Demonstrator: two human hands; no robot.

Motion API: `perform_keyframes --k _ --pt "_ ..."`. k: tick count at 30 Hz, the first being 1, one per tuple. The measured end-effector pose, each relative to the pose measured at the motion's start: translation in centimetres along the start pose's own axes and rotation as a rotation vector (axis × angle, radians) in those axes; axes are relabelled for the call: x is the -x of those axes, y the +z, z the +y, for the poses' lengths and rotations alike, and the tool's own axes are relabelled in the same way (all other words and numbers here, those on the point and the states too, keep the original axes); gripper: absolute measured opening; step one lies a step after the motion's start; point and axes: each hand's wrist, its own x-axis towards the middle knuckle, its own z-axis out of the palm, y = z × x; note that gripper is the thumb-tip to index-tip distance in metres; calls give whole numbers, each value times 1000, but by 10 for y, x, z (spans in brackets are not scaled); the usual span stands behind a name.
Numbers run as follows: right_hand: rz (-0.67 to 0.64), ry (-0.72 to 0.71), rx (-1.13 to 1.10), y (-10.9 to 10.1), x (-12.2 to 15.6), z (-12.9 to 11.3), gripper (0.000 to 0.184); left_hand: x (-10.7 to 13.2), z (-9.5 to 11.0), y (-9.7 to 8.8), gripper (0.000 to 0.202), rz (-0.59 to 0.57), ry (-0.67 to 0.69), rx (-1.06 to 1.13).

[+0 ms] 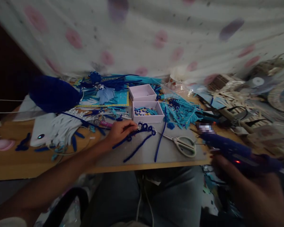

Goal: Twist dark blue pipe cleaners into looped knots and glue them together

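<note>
My left hand [121, 131] is closed in a pinch at the end of a dark blue, curled chenille piece [145, 127] with silvery beads along it, held just above the grey mat [142, 157]. My right hand [248, 186], at the right edge, is wrapped round a blue hot glue gun [236, 154] with a red light lit on its side; its nozzle points left. Two loose blue pipe cleaners lie near the piece, one upright on the mat [160, 138] and one slanting below it. White-handled scissors [186, 146] rest between the piece and the glue gun.
An open white box [148, 118] of beads and its lid [142, 92] stand behind the piece. Turquoise chenille pieces [182, 113] are heaped to the right. White strips [66, 126] and a large dark blue bundle [53, 94] lie left. Wooden sticks [236, 97] crowd the back right.
</note>
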Motion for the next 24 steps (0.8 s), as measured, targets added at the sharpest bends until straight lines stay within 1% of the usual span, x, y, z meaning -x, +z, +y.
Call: perform_keyframes --k 1,2,4,7,9,12,15,17,21,24 --pt "-102 70 -149 13 7 -9 29 0 -1 0 21 -11 4 1" --pt "-193 107 -266 26 12 -14 29 0 -3 1 21 -24 2 11" --pt "-262 131 -438 48 18 -18 25 0 -6 2 22 -54 -15 31" --pt "-337 189 -541 70 24 -12 23 -1 -11 2 21 -75 -26 11" --pt "-365 194 -527 79 31 -8 23 -3 -13 2 19 -80 -9 -21" --pt "-352 137 -447 90 46 -8 27 -4 -11 2 19 -89 29 -71" --pt "-331 98 -401 102 60 -7 32 -5 -5 2 21 -114 14 -74" --pt "-331 83 -391 109 66 -4 32 -6 -2 2 22 -135 -9 -64" --pt "-336 -15 -346 118 69 5 27 -11 -6 5 21 -173 -20 -41" --pt "-321 -90 -286 119 66 6 25 -16 -15 10 19 -207 -60 51"
